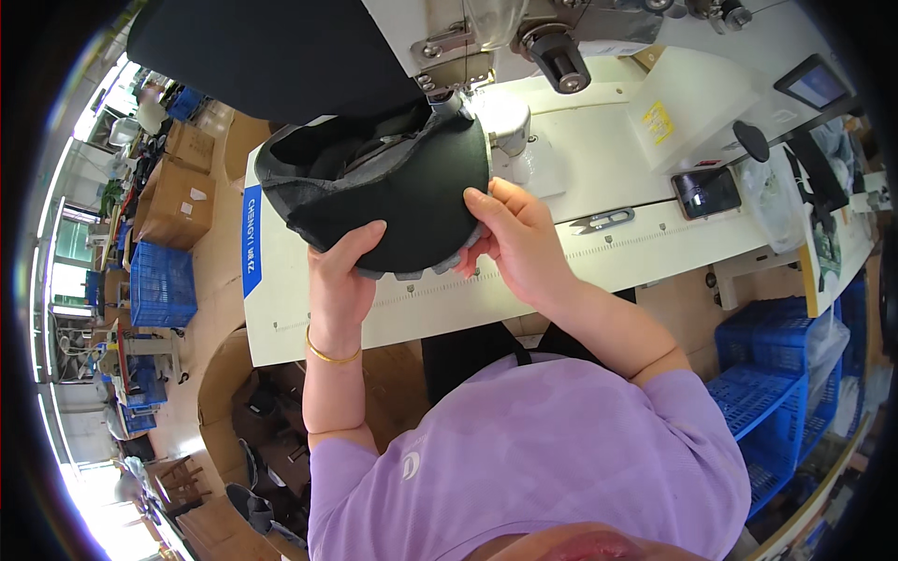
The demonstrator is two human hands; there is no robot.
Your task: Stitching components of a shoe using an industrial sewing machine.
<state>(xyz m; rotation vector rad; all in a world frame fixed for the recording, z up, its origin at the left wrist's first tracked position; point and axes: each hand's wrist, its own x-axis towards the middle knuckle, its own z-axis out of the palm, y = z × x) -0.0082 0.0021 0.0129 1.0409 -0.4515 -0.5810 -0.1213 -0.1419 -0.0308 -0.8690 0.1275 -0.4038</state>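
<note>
A black cap (412, 210) with a curved brim is held up at the sewing machine (552, 58), its brim toward me and its hollow crown, with a grey inner edge, on the far side. The brim's upper right corner lies right at the machine's needle area. My left hand (344, 280) grips the brim's near left edge, thumb on top and fingers hidden underneath. At the brim's right edge, my right hand (519, 238) pinches it between thumb and fingers. Grey scalloped material shows below the brim's near edge.
Thread snips (603, 221) and a phone (707, 193) lie on the white machine table (440, 304) to the right. A large black panel (271, 56) fills the upper left. Blue crates (762, 374) stand low at right. A cardboard box (220, 374) with dark pieces sits below left.
</note>
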